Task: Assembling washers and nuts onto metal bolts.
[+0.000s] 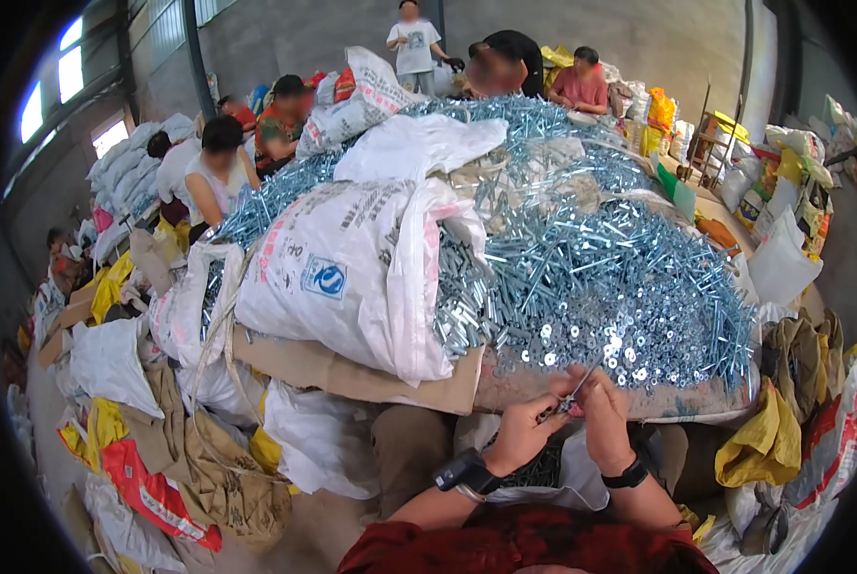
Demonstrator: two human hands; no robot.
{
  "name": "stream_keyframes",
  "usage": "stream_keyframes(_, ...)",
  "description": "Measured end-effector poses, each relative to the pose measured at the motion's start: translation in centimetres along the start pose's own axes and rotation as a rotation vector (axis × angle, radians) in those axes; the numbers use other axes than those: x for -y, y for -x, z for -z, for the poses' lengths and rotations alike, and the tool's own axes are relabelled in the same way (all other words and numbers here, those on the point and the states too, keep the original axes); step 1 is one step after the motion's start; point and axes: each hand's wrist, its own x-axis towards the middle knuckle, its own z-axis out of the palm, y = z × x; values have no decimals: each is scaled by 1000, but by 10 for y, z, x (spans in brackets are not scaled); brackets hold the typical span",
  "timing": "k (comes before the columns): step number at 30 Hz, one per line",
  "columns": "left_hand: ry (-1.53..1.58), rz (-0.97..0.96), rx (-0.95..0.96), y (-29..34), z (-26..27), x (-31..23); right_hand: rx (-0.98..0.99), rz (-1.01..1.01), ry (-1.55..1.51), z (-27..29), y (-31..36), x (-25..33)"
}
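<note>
My left hand (522,432) and my right hand (604,413) meet just below the table's front edge, both pinched on a slim silvery bolt (575,389) held between their fingertips. Each wrist wears a black band. Right above my hands lies a huge heap of shiny bolts and washers (620,277) covering the table (505,387). A white woven sack (342,277) lies tipped on the table to the left, bolts spilling from its mouth. Under my hands an open white bag (557,478) holds more dark metal pieces.
Several people sit or stand around the far side of the table (220,167). White, yellow and red sacks (160,430) pile up on the floor at left. More bags and a yellow sack (763,440) crowd the right side.
</note>
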Motion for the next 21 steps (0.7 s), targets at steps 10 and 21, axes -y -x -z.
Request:
stream_keyframes(10, -101, 168, 197, 4, -5, 0, -58, -127, 50, 33, 8, -11)
stream_keyframes(21, -200, 119, 193, 2, -12, -3, -16, -66, 375, 43, -4, -13)
